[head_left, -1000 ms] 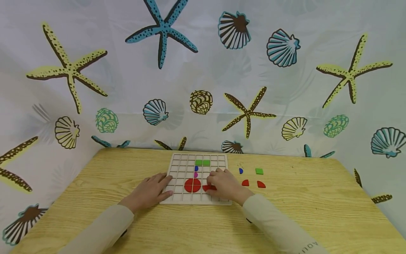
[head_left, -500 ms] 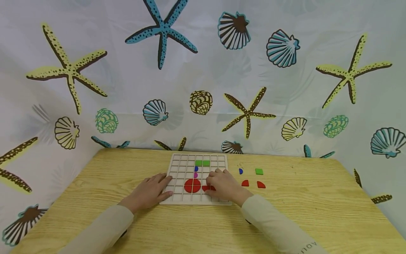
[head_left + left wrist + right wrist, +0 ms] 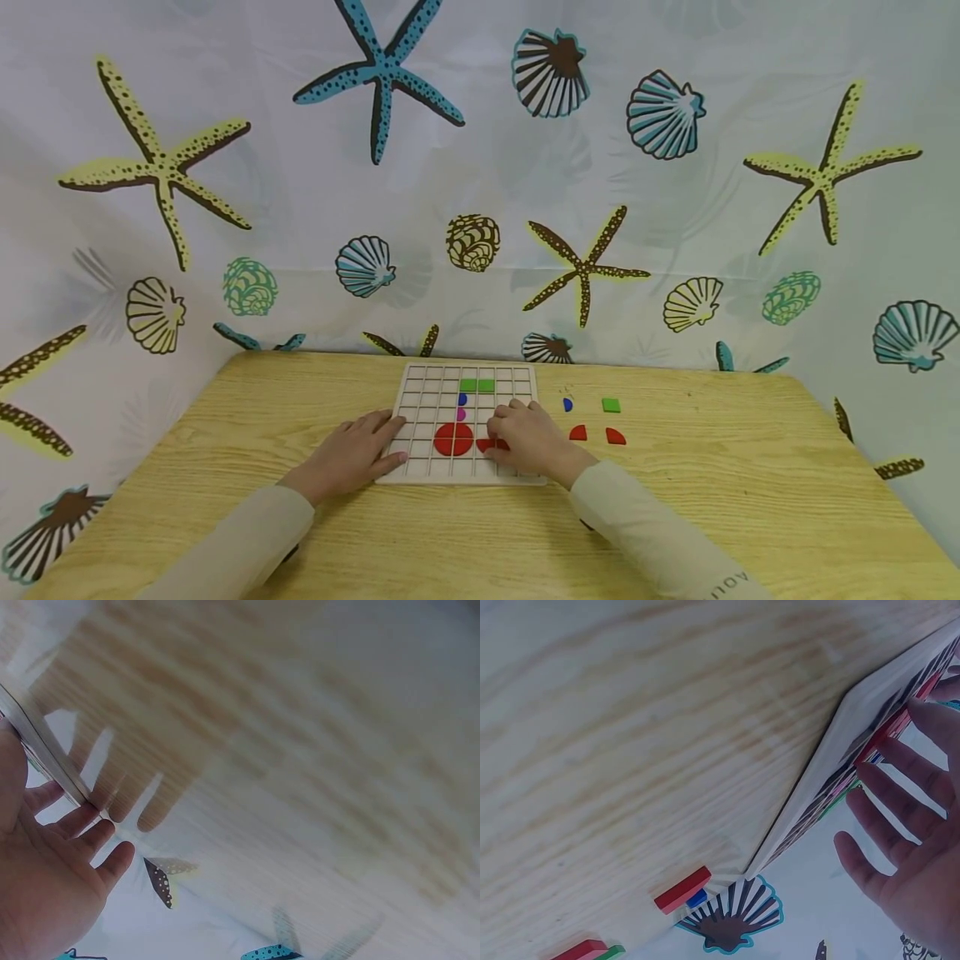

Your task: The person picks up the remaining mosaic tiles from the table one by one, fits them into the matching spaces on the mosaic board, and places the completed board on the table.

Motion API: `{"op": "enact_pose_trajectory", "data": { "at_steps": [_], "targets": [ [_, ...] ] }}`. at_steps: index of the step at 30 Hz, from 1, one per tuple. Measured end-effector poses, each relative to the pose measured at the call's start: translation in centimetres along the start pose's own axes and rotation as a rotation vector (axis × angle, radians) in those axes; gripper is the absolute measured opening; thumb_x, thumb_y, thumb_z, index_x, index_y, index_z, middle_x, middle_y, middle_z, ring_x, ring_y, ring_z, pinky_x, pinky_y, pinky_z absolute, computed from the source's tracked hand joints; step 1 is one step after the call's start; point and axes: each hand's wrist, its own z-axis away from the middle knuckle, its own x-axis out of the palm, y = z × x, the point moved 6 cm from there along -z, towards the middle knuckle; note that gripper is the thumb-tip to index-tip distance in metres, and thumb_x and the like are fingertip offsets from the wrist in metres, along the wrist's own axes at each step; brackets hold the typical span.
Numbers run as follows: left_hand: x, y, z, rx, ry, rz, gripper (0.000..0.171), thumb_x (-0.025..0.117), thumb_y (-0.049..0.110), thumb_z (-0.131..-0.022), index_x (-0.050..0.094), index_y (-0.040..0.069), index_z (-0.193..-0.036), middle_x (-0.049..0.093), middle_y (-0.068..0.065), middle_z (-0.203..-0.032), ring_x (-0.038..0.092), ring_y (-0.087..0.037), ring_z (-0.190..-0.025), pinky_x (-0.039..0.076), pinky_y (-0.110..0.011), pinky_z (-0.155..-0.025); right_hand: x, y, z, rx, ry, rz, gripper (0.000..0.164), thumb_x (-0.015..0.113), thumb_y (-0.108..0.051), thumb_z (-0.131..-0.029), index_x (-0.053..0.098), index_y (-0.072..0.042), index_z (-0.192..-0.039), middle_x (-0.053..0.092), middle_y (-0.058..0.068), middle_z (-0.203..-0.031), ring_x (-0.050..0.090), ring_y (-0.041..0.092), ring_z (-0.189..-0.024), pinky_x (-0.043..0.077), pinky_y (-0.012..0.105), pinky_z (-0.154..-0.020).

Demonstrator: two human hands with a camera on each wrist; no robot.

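A white grid board (image 3: 465, 481) lies on the wooden table. My left hand (image 3: 351, 450) rests on its left edge, fingers spread loosely; the left wrist view shows the fingertips along that edge. On the board, red pieces form a full disc (image 3: 446, 432). To its right, my right hand (image 3: 531, 437) has thumb and index finger at a red quarter-circle piece (image 3: 483, 447), pinching it, partly hidden by the fingers. Above the disc sit a magenta half-circle (image 3: 461, 414), a blue half-circle (image 3: 462, 400) and two green squares (image 3: 486, 386) side by side.
Right of the board lie loose pieces: a blue half-circle (image 3: 567, 405), a green square (image 3: 611, 406) and two red quarter-circles (image 3: 616, 436). A curtain (image 3: 420, 192) printed with shells and starfish hangs behind the table (image 3: 465, 542) and along both sides.
Both hands hold the same places, and the pieces stay where they were. Only the whole head view has shifted very slightly to the left.
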Motion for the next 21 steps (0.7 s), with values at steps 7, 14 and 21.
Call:
{"op": "enact_pose_trajectory", "data": {
  "at_steps": [7,14,21],
  "targets": [
    [0.2,-0.1,0.0,0.003,0.004,-0.001,0.06,0.047,0.045,-0.092,0.041,0.005,-0.136,0.04,-0.02,-0.138,0.039,-0.037,-0.126,0.033,-0.057,-0.097,-0.2,0.4,0.2,0.008,0.012,-0.024,0.024,0.061,-0.04,-0.086,0.065,-0.018,-0.094,0.061,-0.006,-0.095,0.047,0.013,-0.085,0.041,0.032,-0.077],
    [0.0,0.0,0.0,0.003,0.005,-0.01,0.059,0.046,0.045,-0.093,0.041,0.005,-0.136,0.041,-0.021,-0.137,0.04,-0.037,-0.126,0.034,-0.057,-0.097,-0.5,1.6,0.8,0.032,0.007,-0.015,0.023,0.061,-0.037,-0.086,0.066,-0.018,-0.098,0.063,-0.005,-0.099,0.051,0.015,-0.09,0.043,0.034,-0.079],
    [-0.1,0.1,0.0,0.002,0.0,-0.014,0.058,0.047,0.043,-0.093,0.042,0.005,-0.135,0.042,-0.021,-0.136,0.04,-0.037,-0.126,0.035,-0.057,-0.096,-0.9,3.1,2.1,0.073,0.011,-0.06,0.019,0.063,-0.031,-0.086,0.065,-0.015,-0.096,0.062,-0.001,-0.101,0.052,0.019,-0.093,0.043,0.042,-0.085]
  ]
}}
